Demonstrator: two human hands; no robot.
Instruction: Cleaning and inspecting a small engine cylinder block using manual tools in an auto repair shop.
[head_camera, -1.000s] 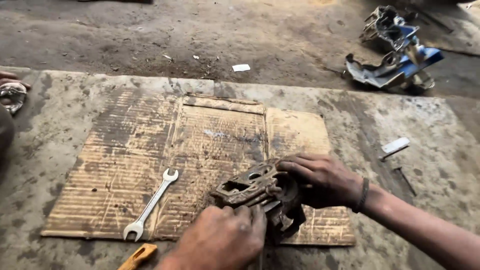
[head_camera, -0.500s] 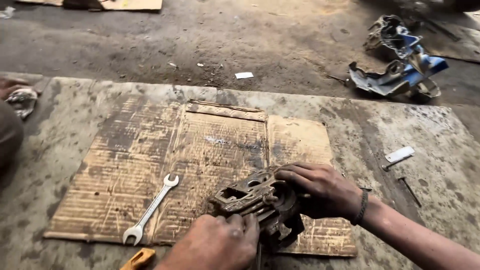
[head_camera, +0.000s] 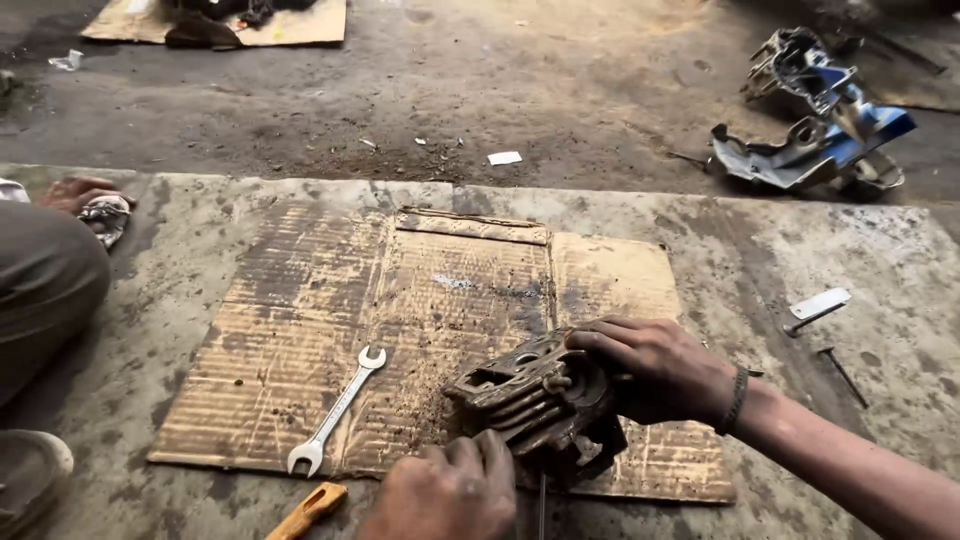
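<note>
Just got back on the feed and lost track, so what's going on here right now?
A person is working on a grimy finned engine cylinder part lying on a stained sheet of cardboard. The right hand grips its upper side, and the left hand is at its near edge. A double open-ended spanner lies on the cardboard to the left, untouched, with an orange tool handle just below it. Another person's hand rests at the far left.

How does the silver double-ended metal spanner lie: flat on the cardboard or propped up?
Flat. The silver double-ended metal spanner lies full length on the stained brown cardboard sheet, clear of both hands.
</note>
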